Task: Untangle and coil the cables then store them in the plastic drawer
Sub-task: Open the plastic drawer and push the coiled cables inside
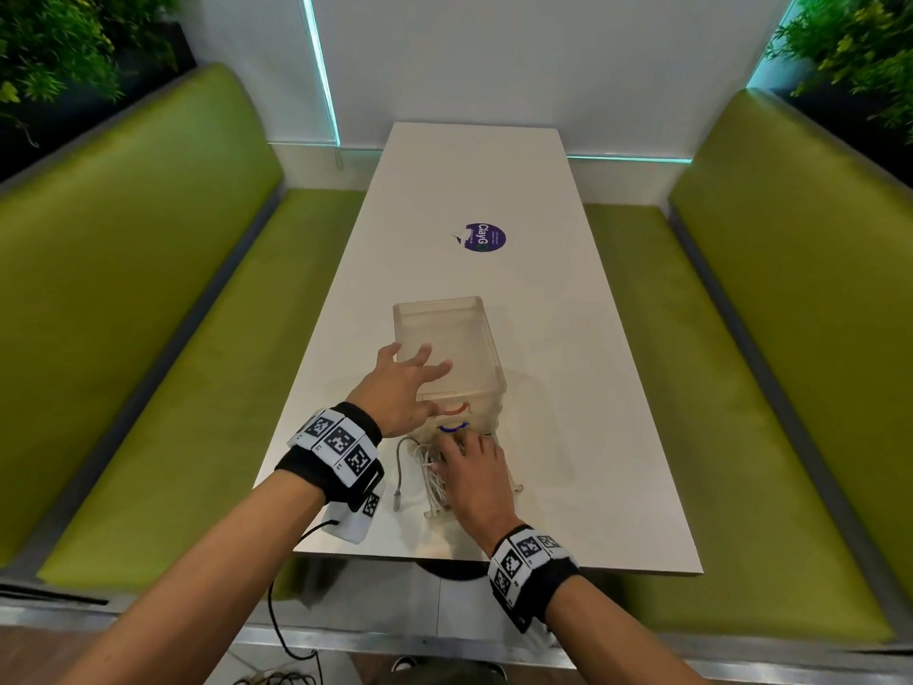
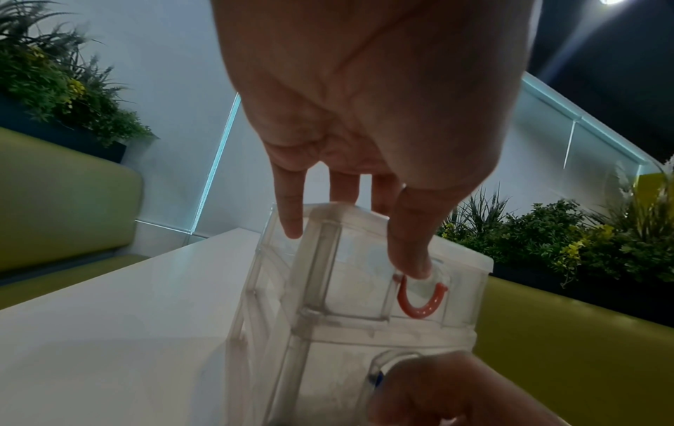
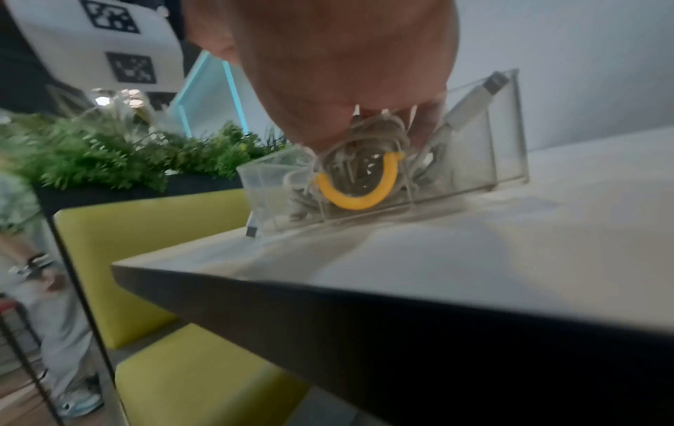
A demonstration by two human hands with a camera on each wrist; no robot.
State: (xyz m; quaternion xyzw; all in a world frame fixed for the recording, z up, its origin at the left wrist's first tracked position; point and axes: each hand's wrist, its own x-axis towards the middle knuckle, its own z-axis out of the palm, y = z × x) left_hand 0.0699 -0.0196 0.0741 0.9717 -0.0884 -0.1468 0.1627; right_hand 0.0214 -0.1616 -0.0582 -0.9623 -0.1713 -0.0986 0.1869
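Left hand [image 1: 405, 388] spread on drawer unit [image 1: 459, 338], right hand [image 1: 472, 469] seemingly pressing cables [image 3: 359, 138]

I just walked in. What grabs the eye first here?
A clear plastic drawer unit stands on the white table between bright green benches. The left hand rests spread on its top, while the right hand presses a bundle of white cables into the pulled-out drawer with the yellow handle.
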